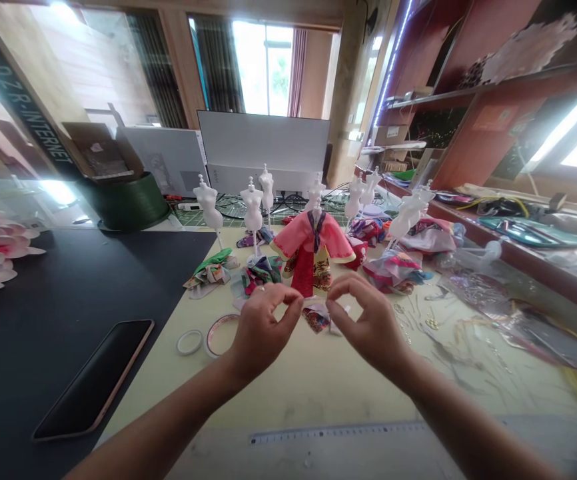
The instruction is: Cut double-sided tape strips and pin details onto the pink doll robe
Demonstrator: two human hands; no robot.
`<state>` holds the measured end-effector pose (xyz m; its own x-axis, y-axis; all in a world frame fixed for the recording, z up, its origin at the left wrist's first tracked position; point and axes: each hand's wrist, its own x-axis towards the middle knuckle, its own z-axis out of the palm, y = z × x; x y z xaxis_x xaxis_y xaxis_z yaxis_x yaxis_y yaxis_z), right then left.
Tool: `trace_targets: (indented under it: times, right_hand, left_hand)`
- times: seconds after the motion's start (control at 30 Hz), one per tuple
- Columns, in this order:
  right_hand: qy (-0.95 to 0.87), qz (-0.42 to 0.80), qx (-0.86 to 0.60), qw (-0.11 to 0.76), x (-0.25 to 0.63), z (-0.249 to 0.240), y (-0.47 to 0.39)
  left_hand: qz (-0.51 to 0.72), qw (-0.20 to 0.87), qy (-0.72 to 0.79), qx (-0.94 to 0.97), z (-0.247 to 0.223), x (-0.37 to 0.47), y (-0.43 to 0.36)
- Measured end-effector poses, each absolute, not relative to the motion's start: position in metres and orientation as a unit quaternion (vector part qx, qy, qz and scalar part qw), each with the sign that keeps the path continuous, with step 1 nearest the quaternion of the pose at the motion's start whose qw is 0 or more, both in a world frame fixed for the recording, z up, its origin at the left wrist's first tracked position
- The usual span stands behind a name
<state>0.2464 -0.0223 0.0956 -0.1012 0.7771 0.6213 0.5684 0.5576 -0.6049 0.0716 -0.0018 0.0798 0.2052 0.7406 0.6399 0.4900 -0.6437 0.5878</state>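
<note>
My left hand (pixel 267 328) and my right hand (pixel 369 321) hover over the pale work mat (pixel 288 393), a short gap apart. Thumb and forefinger are pinched together on each; anything between the tips is too small to make out. Just beyond them a miniature robe (pixel 337 241) stands on a white doll-size stand, with pink wide sleeves, a dark crossed collar and a red front panel. A small patterned fabric piece (pixel 315 320) lies between the hands, beside a whitish scrap. Near my left wrist is a roll of tape (pixel 221 335), partly hidden, with a narrower white ring (pixel 189 343) beside it.
Several small white mannequins (pixel 253 208) stand behind, with folded fabric bundles (pixel 213 272) around them. Metal trinkets (pixel 431 321) and plastic bags (pixel 483 293) lie at right. A phone (pixel 98 377) rests on the dark surface at left; a clear ruler (pixel 338 432) lies in front.
</note>
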Motion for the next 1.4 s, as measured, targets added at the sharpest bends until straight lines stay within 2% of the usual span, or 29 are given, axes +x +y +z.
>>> trace_targets:
  times: [0.13, 0.23, 0.43, 0.7, 1.4]
  right_hand:
    - [-0.730, 0.057, -0.441, 0.518, 0.251, 0.119, 0.013]
    - [-0.720, 0.040, -0.445, 0.531, 0.253, 0.136, 0.039]
    - [-0.694, 0.064, -0.480, 0.532, 0.258, 0.156, 0.078]
    - [-0.687, 0.096, -0.520, 0.499, 0.263, 0.158, 0.099]
    - [-0.710, 0.036, -0.517, 0.477, 0.267, 0.156, 0.110]
  left_hand:
    - [0.494, 0.016, 0.378, 0.783, 0.105, 0.080, 0.036]
    - [0.497, -0.017, 0.381, 0.780, 0.124, 0.085, 0.062]
    - [0.503, -0.009, 0.364, 0.784, 0.148, 0.094, 0.096]
    - [0.482, 0.042, 0.364, 0.796, 0.150, 0.096, 0.121]
    - [0.454, -0.007, 0.367, 0.812, 0.151, 0.096, 0.133]
